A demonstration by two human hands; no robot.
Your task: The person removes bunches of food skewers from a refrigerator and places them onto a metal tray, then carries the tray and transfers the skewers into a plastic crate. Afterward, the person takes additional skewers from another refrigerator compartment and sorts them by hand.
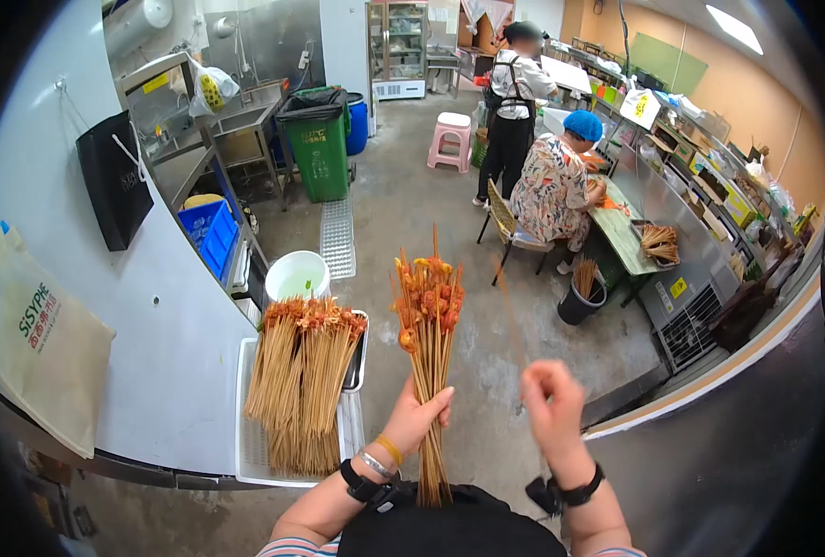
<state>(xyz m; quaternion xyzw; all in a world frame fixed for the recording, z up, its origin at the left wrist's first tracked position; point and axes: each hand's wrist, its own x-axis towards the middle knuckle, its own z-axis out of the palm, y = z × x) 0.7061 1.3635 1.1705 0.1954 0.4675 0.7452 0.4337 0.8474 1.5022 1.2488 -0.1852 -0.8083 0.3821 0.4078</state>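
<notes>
My left hand (414, 420) is wrapped round a bundle of skewers (433, 311), held upright in front of me with reddish, sauced food at the top ends and bare sticks below. To the right, my right hand (553, 397) is raised with its fingers closed. A thin skewer (513, 325), smeared by motion, runs up from those fingers; its tip is hard to make out. On the left, a large pile of similar skewers (303, 385) lies in a white plastic basket (244, 436), food ends facing away. A dark tray (363, 348) shows partly beneath the pile.
Behind the pile stands a white bucket (297, 275). A green bin (318, 148) and pink stool (450, 142) are farther back. At right, a seated person (561, 186) works at a table (618, 227), near a standing person (510, 121) and a black bucket of sticks (583, 302).
</notes>
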